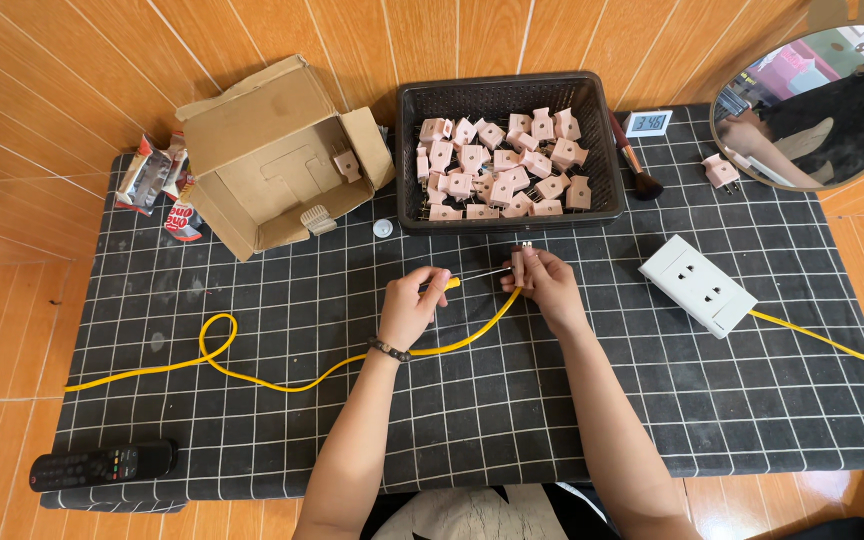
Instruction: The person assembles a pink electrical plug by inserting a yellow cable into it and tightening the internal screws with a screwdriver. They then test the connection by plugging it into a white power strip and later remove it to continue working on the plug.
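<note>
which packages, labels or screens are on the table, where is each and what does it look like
Cardboard box: back left, brown, open, tipped on its side.
Snack packets: far left beside the box, crinkled, silver, red and white.
Small digital display: back right by the black basket, white case, pale screen with dark digits.
Remote control: front left corner, black bar with small buttons.

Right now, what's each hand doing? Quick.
Left hand: closed on a screwdriver with a yellow handle.
Right hand: closed on a pink plug at the end of the yellow cable.
</note>
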